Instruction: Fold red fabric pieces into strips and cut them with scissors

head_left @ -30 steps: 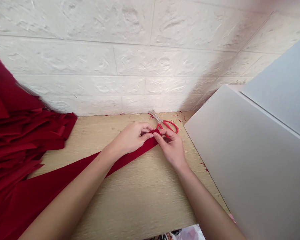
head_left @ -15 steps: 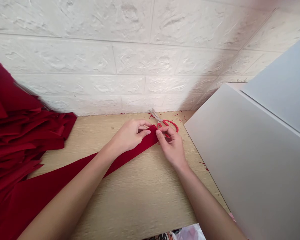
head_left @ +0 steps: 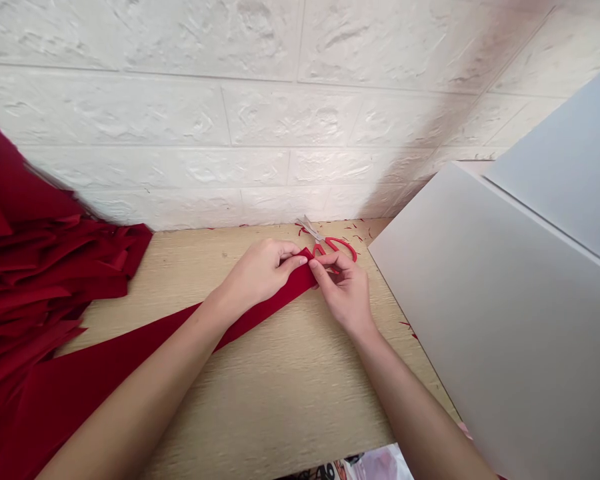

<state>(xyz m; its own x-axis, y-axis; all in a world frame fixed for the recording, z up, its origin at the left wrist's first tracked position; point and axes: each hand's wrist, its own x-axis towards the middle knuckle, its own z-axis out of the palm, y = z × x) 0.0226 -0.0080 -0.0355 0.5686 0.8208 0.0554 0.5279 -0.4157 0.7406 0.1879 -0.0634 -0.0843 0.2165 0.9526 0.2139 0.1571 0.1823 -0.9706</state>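
A long strip of dark red fabric [head_left: 275, 303] runs diagonally over the wooden table, from the lower left to its narrow end near the middle. My left hand [head_left: 265, 272] pinches the upper edge of that end between thumb and fingers. At the end's right edge, my right hand [head_left: 345, 287] grips the cloth between thumb and forefinger. The two thumbs are close together. Just beyond my right fingers lie scissors [head_left: 320, 239] with red handles, their blades pointing up and left; part of the handles is hidden behind that hand.
A heap of red fabric pieces [head_left: 55, 280] covers the left side. White panels [head_left: 500, 300] stand along the right. Behind the wooden table [head_left: 280, 400] rises a white brick-pattern wall [head_left: 180, 110]. Red scraps lie near the scissors, and a printed plastic bag [head_left: 380, 463] shows at the front edge.
My left hand has shifted slightly right along the strip, its thumb now nearer my right thumb. My right hand stays almost in place. The scissors have not moved.
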